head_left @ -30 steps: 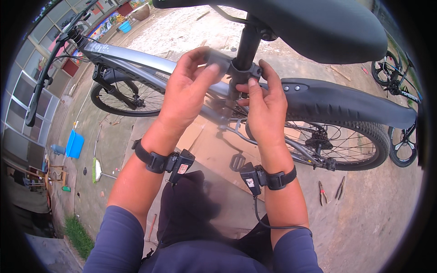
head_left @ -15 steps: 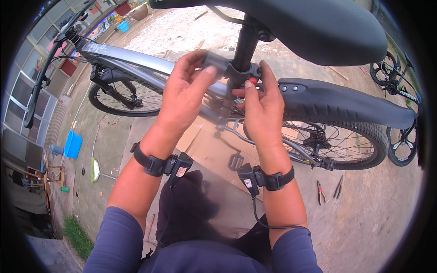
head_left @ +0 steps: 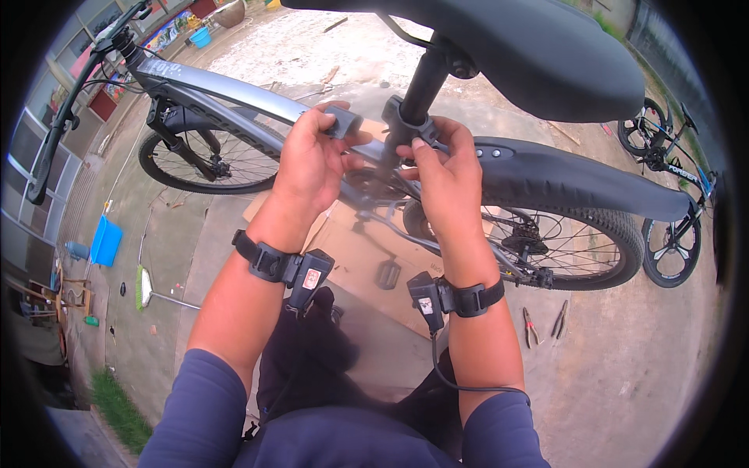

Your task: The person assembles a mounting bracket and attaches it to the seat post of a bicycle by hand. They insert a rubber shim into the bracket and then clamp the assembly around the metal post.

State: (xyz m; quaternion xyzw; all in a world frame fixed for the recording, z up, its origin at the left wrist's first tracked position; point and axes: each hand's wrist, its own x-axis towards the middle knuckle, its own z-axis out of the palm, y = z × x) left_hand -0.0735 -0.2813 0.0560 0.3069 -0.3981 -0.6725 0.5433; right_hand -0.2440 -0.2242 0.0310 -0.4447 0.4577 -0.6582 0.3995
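My left hand (head_left: 306,160) grips a small dark grey hollow-looking part (head_left: 342,122) between thumb and fingers, a short way left of the seat post (head_left: 425,87). Around the lower seat post sits a black clamp (head_left: 409,125). The thumb and fingertips of my right hand (head_left: 446,173) close on the clamp's right side, and they hide part of it. Post and clamp belong to a grey bicycle (head_left: 222,101) standing across in front of me, its handlebar to the left. Above my right hand is the black saddle (head_left: 538,58).
A black rear mudguard (head_left: 569,175) extends right over the rear wheel. Two pairs of pliers, one red-handled (head_left: 530,327) and one dark (head_left: 559,320), lie on the concrete. Cardboard (head_left: 355,281) lies under the bicycle. A second bicycle (head_left: 671,168) stands far right; a blue bin (head_left: 105,242) and a broom (head_left: 143,287) are left.
My left hand has drawn the grey part left and slightly down, away from the clamp. A red spot seen at the clamp beside my right thumb is now out of sight.
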